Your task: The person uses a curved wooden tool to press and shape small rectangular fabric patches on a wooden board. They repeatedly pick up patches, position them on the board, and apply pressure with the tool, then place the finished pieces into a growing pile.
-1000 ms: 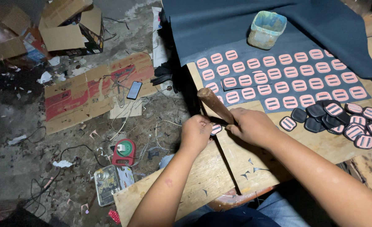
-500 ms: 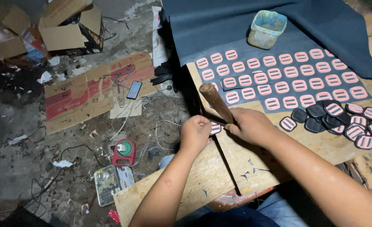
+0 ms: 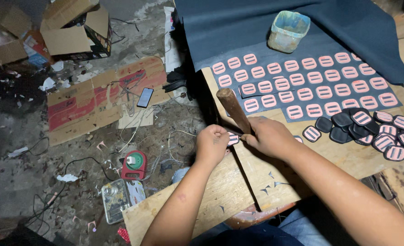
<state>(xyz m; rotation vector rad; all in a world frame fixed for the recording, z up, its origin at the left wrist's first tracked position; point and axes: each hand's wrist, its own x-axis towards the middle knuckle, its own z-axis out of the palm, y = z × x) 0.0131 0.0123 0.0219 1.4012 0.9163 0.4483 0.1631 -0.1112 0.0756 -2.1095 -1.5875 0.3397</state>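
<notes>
Messy workshop floor off to our 9 o'clock, and we're sitting at a rough wooden board (image 3: pixel 238 182) used as a bench. Dead centre, our left hand (image 3: pixel 213 143) is curled tight around a small dark patch with pink bars (image 3: pixel 233 138), pinching it down on the board. Our right hand (image 3: pixel 268 136), touching it at 3 o'clock, is wrapped closed around the lower end of a wooden handle (image 3: pixel 233 109) that sticks up toward 11 o'clock. What sits at its lower end we can't tell, the fingers cover it.

Going outward: at 3 o'clock there's a heap of cut-out patches (image 3: pixel 370 127), some face-up pink, some flipped to plain black. Up at 1 o'clock lies a dark sheet (image 3: pixel 275 95) with rows of the same pink-barred shapes not yet cut out, sitting on a big navy cloth (image 3: pixel 238 27). A cloudy plastic tub (image 3: pixel 287 30) stands on that cloth at 12 o'clock.

On the floor: a flattened cardboard box (image 3: pixel 92 102) at 10 o'clock with a phone (image 3: pixel 145 97) lying on its edge, open cartons (image 3: pixel 74 32) further up at 11, a small red fan-like gadget (image 3: pixel 134 165) at 8 o'clock among loose cables, and a clear plastic box (image 3: pixel 114 199) just below it.
</notes>
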